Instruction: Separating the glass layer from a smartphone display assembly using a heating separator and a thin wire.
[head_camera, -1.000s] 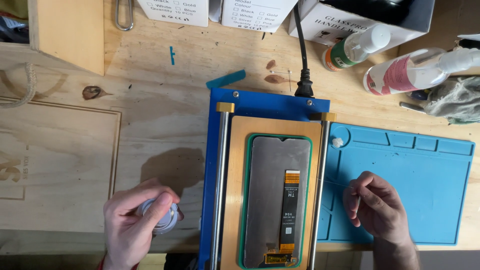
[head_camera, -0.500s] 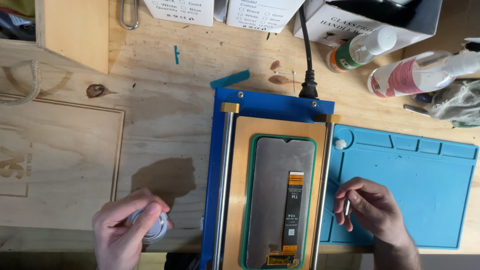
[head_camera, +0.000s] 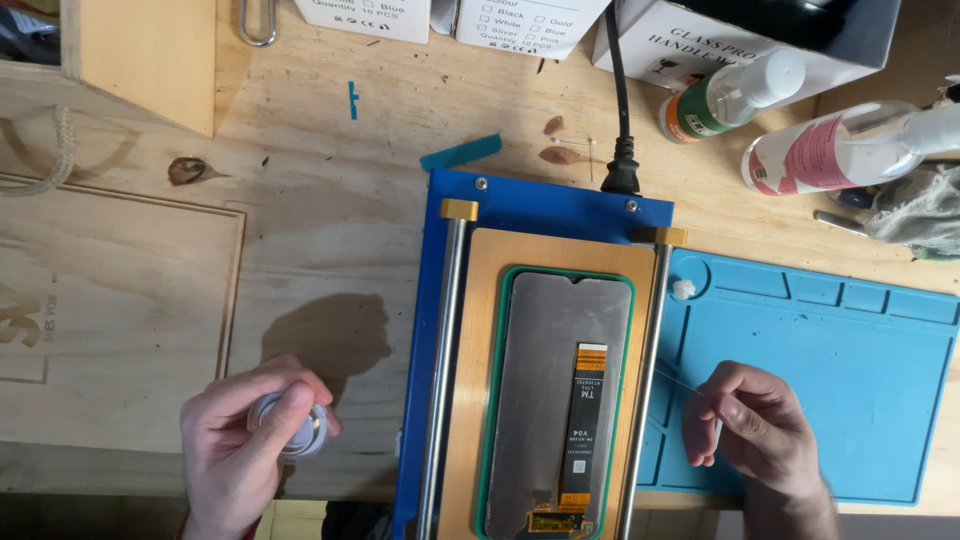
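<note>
A pale plywood workbench (head_camera: 330, 230) carries everything here. At its middle lies a blue heating plate (head_camera: 545, 205) with two metal rails, a black power cord (head_camera: 615, 110) plugged into its far edge. Just right of it, touching, lies a blue silicone work mat (head_camera: 850, 360) with shallow compartments along its far side. On the left sits a wooden board (head_camera: 110, 320) with an engraved border, and beyond it a wooden box (head_camera: 140, 60). Along the far edge stand white cartons (head_camera: 520, 20), and two plastic bottles (head_camera: 840, 145) lie on their sides beside a grey rag (head_camera: 920, 210). A small teal strip (head_camera: 460, 153) lies near the plate.
</note>
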